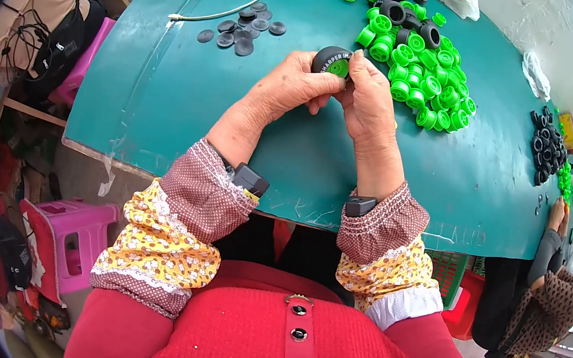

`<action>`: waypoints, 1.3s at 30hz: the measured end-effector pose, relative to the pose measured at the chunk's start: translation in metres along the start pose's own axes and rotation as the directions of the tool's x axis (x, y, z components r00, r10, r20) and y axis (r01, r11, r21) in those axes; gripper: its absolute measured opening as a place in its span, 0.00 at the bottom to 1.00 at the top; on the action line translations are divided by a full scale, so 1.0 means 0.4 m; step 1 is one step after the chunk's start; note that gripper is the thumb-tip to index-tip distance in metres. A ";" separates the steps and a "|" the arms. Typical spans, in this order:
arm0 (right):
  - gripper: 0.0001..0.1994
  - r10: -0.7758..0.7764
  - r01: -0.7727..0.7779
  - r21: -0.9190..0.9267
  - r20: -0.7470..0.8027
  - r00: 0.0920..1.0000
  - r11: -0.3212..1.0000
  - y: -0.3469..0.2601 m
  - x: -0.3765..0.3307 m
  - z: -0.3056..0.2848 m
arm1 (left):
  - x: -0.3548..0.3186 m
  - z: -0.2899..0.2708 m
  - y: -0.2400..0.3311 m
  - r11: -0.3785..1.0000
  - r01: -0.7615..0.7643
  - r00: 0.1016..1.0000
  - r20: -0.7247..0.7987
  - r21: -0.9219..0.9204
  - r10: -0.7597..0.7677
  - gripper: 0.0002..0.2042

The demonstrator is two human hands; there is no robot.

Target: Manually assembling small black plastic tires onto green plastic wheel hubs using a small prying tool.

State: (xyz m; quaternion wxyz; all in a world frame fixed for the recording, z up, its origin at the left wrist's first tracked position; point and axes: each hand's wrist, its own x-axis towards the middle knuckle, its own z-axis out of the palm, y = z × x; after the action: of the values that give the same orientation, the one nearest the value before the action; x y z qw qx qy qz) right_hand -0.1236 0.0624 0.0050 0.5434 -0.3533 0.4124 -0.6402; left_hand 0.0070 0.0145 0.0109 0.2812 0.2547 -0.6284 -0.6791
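Note:
Between my two hands is a small toy wheel, a black rubber tire (323,58) with a bright green rim (338,68) seated inside it. My left hand (294,84) grips it from the left, its thumb along the lower side of the green part. From the right, my right hand (367,97) pinches the tire's edge between thumb and fingers. Both hands are closed on the wheel above the green tabletop. Just right of them lies a heap of green rims (429,82). To the left sit several flat black discs (244,46).
Loose black tires (393,12) lie at the far edge beyond the rims. A pale cord (230,12) curves across the table (166,105) at the left. Pink stools (76,238) stand on the floor at left. A co-worker (560,302) sits at right, beside more black tires (546,144).

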 end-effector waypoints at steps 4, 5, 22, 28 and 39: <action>0.15 0.013 -0.021 0.089 0.084 0.996 0.996 0.002 0.002 0.001 | 0.001 0.001 0.002 1.000 -0.016 0.999 -0.035 -0.019 0.015 0.08; 0.14 -0.010 -0.005 0.132 0.111 0.994 0.991 0.007 0.002 0.006 | 0.002 0.001 0.000 1.000 -0.014 0.999 -0.037 -0.019 0.013 0.08; 0.13 -0.160 0.160 -0.063 0.016 0.987 0.985 0.012 0.002 0.024 | 0.012 -0.007 -0.021 0.987 -0.017 0.999 -0.043 -0.163 0.010 0.09; 0.14 0.000 -0.001 0.094 0.012 1.000 0.996 0.003 -0.004 0.006 | 0.000 0.001 -0.008 0.998 0.015 1.000 -0.017 -0.062 -0.016 0.08; 0.14 -0.019 0.009 0.143 0.067 0.998 0.990 0.011 0.000 0.010 | 0.008 0.005 -0.006 0.997 0.002 0.996 -0.093 -0.077 -0.009 0.09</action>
State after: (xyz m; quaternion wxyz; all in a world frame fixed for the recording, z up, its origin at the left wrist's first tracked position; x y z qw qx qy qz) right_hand -0.1183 0.0614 0.0025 0.5765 -0.3381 0.3445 -0.6593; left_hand 0.0030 0.0138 0.0086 0.3180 0.2769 -0.5875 -0.6907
